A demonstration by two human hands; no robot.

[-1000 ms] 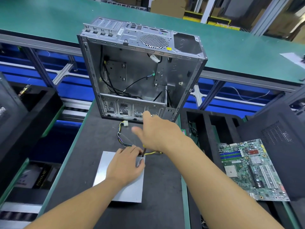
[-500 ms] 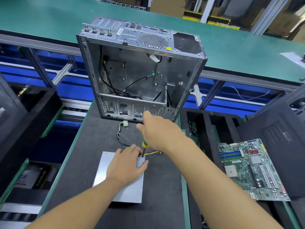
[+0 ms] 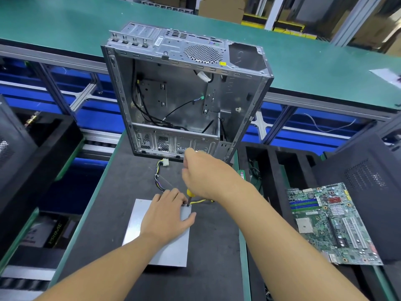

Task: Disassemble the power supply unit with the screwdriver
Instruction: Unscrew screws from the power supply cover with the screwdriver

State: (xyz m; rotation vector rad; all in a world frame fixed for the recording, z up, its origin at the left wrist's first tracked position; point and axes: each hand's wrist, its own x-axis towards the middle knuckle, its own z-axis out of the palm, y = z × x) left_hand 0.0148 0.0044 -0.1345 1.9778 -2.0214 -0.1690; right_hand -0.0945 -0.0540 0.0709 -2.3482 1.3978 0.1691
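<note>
Sheet metal on a matt mat

Under my left hand (image 3: 167,216) the power supply unit (image 3: 171,250) is smooth, dull-grey sheet metal. The screwdriver (image 3: 189,192) in my right hand (image 3: 206,177) shows glossy yellow plastic, and the mat (image 3: 104,213) is black and matt.

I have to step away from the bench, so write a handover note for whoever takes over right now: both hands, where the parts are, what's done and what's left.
Left hand: pressed flat on the power supply unit, steadying it.
Right hand: grips the screwdriver, tip down at the unit's far right corner.
Parts: the unit lies on the dark mat in front of the open computer case; its cable bundle trails toward the case.
Done: the unit is out of the case.
Left: its cover is on; the screw under the tip is too small to judge, so check it first.
</note>
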